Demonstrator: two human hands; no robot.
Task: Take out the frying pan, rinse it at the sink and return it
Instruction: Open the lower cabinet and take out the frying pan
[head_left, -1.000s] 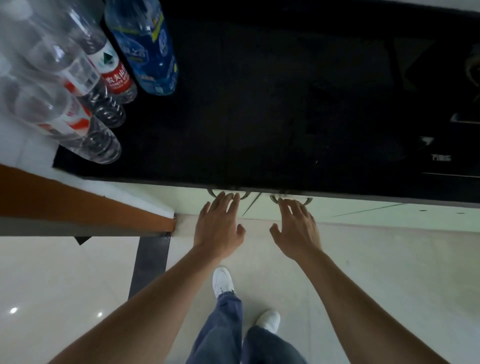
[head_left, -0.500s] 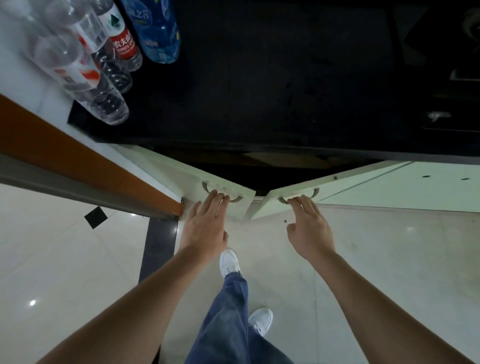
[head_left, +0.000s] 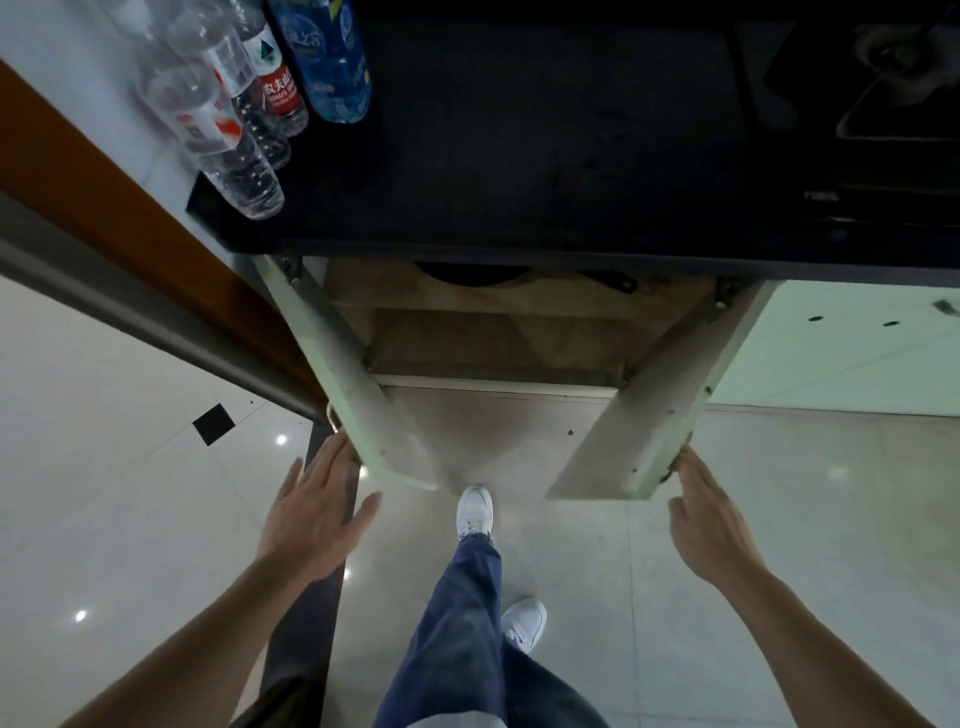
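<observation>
Both pale green cabinet doors under the black counter (head_left: 519, 156) stand wide open. The left door (head_left: 332, 364) and the right door (head_left: 660, 410) swing out toward me. On the upper shelf inside, a dark round frying pan (head_left: 470, 274) shows only its front rim, with a dark handle (head_left: 610, 280) to its right. My left hand (head_left: 317, 514) is flat with fingers spread, fingertips at the left door's outer edge. My right hand (head_left: 709, 519) touches the right door's outer edge with its fingertips, holding nothing.
Several water bottles (head_left: 244, 119) lie at the counter's left end. A stove burner (head_left: 904, 52) sits at the far right. A brown wooden frame (head_left: 130, 208) runs diagonally on the left. My legs and white shoes (head_left: 475, 512) stand on the glossy tiled floor below the cabinet.
The two doors went from closed, to partly open, to fully swung out. My hands moved apart with them and left the handles. The shelves and the pan's rim came into view.
</observation>
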